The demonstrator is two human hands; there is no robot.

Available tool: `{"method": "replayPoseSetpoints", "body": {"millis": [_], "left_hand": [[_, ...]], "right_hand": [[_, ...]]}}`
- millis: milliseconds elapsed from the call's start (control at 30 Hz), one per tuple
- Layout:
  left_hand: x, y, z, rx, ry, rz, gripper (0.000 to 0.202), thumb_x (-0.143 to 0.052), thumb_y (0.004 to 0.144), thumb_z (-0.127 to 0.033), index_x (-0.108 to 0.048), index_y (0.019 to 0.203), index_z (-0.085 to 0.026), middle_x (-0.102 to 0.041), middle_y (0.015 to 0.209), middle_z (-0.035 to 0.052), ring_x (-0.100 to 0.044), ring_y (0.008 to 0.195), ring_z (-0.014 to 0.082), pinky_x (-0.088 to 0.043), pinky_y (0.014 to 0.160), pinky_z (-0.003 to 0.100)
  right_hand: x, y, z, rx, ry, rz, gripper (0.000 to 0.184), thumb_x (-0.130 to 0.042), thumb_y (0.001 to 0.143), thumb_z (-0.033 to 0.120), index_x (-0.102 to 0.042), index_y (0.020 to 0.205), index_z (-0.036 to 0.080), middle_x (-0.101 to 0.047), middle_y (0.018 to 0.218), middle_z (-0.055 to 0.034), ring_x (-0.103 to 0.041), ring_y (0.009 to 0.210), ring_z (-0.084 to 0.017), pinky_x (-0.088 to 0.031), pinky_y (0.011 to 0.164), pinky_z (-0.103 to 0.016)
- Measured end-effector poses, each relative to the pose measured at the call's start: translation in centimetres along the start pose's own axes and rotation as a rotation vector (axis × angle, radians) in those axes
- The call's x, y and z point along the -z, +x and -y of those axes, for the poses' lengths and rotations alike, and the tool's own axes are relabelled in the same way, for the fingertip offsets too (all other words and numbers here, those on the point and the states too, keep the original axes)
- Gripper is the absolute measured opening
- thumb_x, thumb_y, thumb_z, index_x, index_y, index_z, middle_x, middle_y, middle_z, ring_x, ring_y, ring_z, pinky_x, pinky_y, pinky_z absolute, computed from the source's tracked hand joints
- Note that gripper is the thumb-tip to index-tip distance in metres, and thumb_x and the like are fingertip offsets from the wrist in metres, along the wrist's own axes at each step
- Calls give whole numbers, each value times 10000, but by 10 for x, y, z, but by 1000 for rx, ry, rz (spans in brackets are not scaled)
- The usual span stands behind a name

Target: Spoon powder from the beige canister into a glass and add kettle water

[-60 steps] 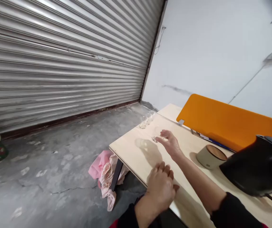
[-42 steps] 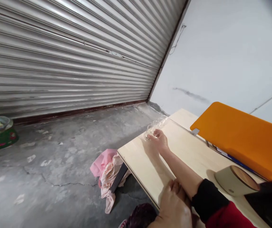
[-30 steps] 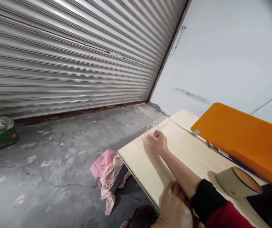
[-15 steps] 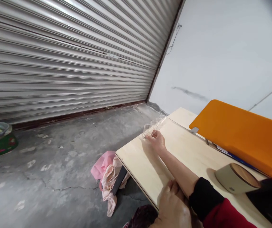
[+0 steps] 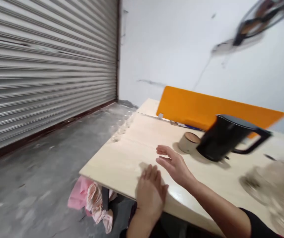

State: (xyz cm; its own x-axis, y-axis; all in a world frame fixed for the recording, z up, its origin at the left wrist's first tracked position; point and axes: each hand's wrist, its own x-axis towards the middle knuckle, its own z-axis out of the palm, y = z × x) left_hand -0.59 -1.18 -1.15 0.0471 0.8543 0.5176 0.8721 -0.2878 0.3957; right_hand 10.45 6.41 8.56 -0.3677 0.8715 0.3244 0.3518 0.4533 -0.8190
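Note:
My left hand (image 5: 150,191) lies flat, palm down, on the near edge of the light wooden table (image 5: 132,155) and holds nothing. My right hand (image 5: 173,163) hovers just above the table beside it, fingers apart and empty. A row of small clear glasses (image 5: 120,129) stands along the table's far left edge, well away from both hands. A black electric kettle (image 5: 225,137) and a beige canister with a wooden lid (image 5: 188,142) stand to the right of my right hand.
An orange divider panel (image 5: 206,110) rises along the table's back. A blurred pale object (image 5: 273,186) sits at the right edge. Pink cloth (image 5: 87,201) lies on the concrete floor under the table's corner. A metal roller shutter (image 5: 45,66) fills the left.
My right hand has let go of the glass at the far edge and drawn back beside my left hand. The view has swung right, bringing the kettle into sight.

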Motion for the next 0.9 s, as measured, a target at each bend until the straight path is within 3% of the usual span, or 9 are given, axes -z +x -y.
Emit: {"method": "replayPoseSetpoints", "body": {"millis": [133, 367, 467, 567, 700, 900], "left_hand": [[0, -5, 3, -23, 65, 45, 413, -561, 990, -336, -678, 1327, -128, -620, 1471, 142, -524, 1420, 333, -417, 1192, 528], [-7, -13, 18, -133, 116, 56, 514, -439, 1019, -436, -676, 1317, -91, -617, 1467, 171, -522, 1416, 371, -437, 1155, 563], [-6, -16, 22, -159, 83, 65, 460, -427, 999, -412, -696, 1302, -194, -667, 1415, 133, -526, 1414, 366, -435, 1140, 596], [-5, -17, 27, -202, 64, 81, 442, -410, 984, -393, -721, 1252, -230, -692, 1379, 124, -524, 1413, 368, -441, 1126, 607], [-8, -19, 41, -279, 113, 98, 436, -377, 986, -373, -761, 1129, -225, -690, 1379, 133, -521, 1413, 385, -461, 1100, 624], [-9, -21, 57, -388, 150, 136, 373, -411, 979, -280, -765, 1091, -239, -677, 1406, 103, -455, 1472, 366, -436, 1153, 596]], "right_hand": [[74, -89, 2, -28, -189, -155, 380, -677, 932, 448, -653, 1252, 245, -716, 1255, -106, -712, 1122, -254, -634, 951, -430], [236, -227, -16, -125, -751, -685, 293, -655, 936, 485, -722, 1093, 248, -782, 1046, -88, -762, 843, -253, -645, 812, -421], [285, -271, -27, -212, -940, -760, 295, -620, 946, 490, -734, 1078, 251, -785, 1013, -77, -757, 802, -255, -621, 768, -410], [307, -290, -41, -231, -1056, -636, 304, -591, 961, 472, -756, 1113, 267, -781, 1085, -77, -736, 947, -285, -599, 818, -435], [309, -287, -64, -140, -1102, -463, 323, -556, 991, 411, -767, 1175, 251, -783, 1121, -90, -661, 1120, -323, -558, 942, -499], [308, -279, -83, -77, -1077, -428, 289, -515, 1036, 331, -786, 1060, 235, -786, 1034, -80, -667, 959, -270, -540, 903, -458]]}}
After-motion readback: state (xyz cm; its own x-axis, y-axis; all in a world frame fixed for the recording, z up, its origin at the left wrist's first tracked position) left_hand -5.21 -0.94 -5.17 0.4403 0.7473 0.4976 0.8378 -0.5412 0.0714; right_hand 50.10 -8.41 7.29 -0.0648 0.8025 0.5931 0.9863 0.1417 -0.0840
